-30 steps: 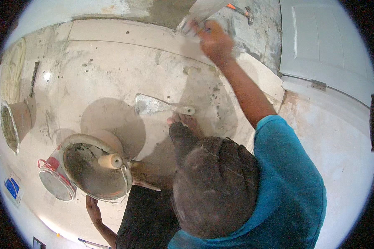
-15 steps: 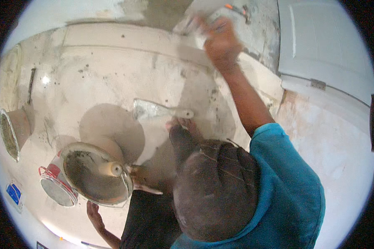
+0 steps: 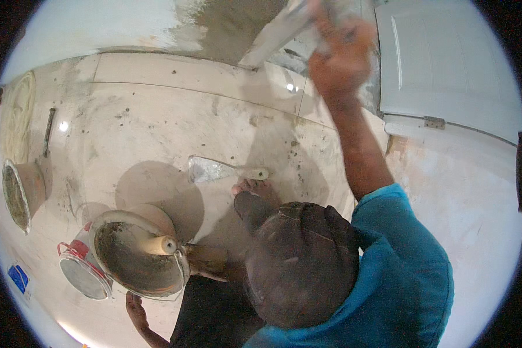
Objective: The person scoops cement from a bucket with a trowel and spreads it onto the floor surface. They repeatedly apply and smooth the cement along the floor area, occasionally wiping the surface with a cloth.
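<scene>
My right hand (image 3: 345, 61), smeared by motion, is raised at the far right with its fingers wrapped round a long flat plastering trowel (image 3: 275, 36). The blade reaches down toward the wall's foot beside a damp grey patch (image 3: 226, 29). At the lower left, my left hand (image 3: 137, 313) is beside the rim of a bucket (image 3: 142, 281), fingers loosely extended and partly hidden. Grey residue coats the bucket's inside, and a pale round tool handle (image 3: 167, 245) sticks out of it. A broad triangular scraper (image 3: 209, 170) lies on the floor by my bare toes.
Next to the bucket stands a smaller red-and-white pail (image 3: 87, 277). Farther left are another mortar-stained bucket (image 3: 32, 188), a thin dark rod (image 3: 49, 132) and a pale coil (image 3: 17, 116). A white door (image 3: 441, 64) stands at right. My bent knee (image 3: 301, 264) fills the lower middle.
My right hand has moved right, and the trowel blade now shows more plainly against the wall. The orange-handled tool behind it is now out of sight. My left hand stays near the bucket.
</scene>
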Available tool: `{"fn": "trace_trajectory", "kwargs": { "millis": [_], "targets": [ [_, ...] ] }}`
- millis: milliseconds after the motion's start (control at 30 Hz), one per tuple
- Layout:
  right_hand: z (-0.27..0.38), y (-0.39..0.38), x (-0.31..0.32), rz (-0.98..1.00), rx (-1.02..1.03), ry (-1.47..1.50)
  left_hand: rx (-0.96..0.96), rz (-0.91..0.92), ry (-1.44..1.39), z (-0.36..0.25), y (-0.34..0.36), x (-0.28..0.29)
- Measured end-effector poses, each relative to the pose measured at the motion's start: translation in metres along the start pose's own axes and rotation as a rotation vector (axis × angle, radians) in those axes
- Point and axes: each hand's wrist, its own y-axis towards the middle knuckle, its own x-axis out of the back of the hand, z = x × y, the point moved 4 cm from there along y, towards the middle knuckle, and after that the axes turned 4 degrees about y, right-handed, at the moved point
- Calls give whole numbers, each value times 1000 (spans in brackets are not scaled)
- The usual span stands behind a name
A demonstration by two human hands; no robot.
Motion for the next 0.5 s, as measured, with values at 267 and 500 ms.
{"fn": "trace_trajectory", "kwargs": {
  "millis": [267,500],
  "targets": [
    [7,8,8,38,-176,-70,-136,-13,-85,-14,2,4],
    [17,-15,-16,319,-126,64,-222,-14,-34,-17,7,6]
  ]
}}
